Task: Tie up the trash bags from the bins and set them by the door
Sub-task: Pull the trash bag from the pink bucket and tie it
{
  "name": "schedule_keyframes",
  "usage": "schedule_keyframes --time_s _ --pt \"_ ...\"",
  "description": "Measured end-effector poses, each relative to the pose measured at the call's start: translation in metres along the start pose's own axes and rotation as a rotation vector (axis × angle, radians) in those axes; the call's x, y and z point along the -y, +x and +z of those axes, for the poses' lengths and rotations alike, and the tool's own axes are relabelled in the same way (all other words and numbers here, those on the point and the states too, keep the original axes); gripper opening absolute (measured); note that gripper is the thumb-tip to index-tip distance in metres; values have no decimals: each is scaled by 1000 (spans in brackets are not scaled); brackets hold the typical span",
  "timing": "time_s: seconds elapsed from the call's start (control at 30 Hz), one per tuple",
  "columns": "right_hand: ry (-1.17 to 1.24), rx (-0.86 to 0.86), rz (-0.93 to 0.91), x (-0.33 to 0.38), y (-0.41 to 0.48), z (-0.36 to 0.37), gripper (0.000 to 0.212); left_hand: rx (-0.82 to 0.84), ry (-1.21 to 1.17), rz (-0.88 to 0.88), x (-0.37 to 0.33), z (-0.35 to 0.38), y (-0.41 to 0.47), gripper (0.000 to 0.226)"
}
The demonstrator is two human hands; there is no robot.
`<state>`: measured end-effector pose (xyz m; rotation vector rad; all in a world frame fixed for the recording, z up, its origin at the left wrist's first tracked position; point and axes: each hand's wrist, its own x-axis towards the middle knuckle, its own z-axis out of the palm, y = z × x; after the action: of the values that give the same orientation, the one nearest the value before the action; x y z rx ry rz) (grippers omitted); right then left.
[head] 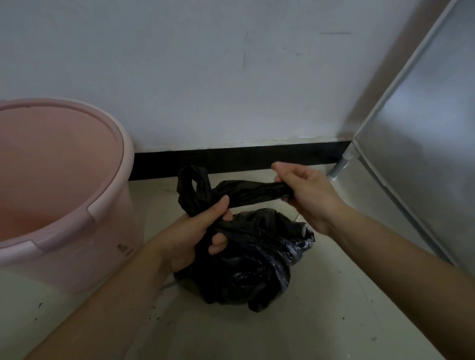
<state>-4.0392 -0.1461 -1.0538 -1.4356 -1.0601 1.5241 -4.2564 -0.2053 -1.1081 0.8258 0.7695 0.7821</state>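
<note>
Bag (250,260): black, crumpled, sits on the floor (314,341) near its far edge, just short of the black baseboard (233,158) under the wall (216,56). It lies between the pink bin (34,177) on the left and a metal cabinet (446,147) on the right.

Left hand (193,234): forearm comes in from the lower left. Fingers are curled round the gathered neck of the bag, with the thumb pointing up along it. A loop of bag plastic stands up just above this hand.

Right hand (303,194): forearm comes in from the right, wrist bent down. The hand is clenched round a twisted strand of the bag, knuckles toward the wall. The strand runs taut from the left hand to the right hand, above the bag's body.

Bin: open top, no liner visible inside, stands against the wall.
</note>
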Motion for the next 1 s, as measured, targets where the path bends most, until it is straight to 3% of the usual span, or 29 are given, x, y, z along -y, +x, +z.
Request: schedule_keyframes --time_s 0.1,0.23,0.33,0.5,0.73,0.9,1.0 --pt "-18 40 -28 15 -5 -4 22 -117 -40 -4 0 -1 1 39" --pt "-9 291 113 18 -18 -5 39 -202 -154 -24 0 -3 8 51" --pt "-128 417 203 13 -21 -9 30 -216 -256 -25 -1 -10 8 55" --pt "-272 533 288 -8 -14 -15 34 -135 -426 -37 -6 -13 7 50" --pt "-664 463 34 -31 -17 -2 16 -102 -574 -33 -3 -10 6 21" --pt "-729 539 29 -19 -16 -5 18 -51 -543 10 -2 -12 5 27" --pt "-688 644 154 -11 -14 -10 18 -64 -502 51 -7 -11 4 29"
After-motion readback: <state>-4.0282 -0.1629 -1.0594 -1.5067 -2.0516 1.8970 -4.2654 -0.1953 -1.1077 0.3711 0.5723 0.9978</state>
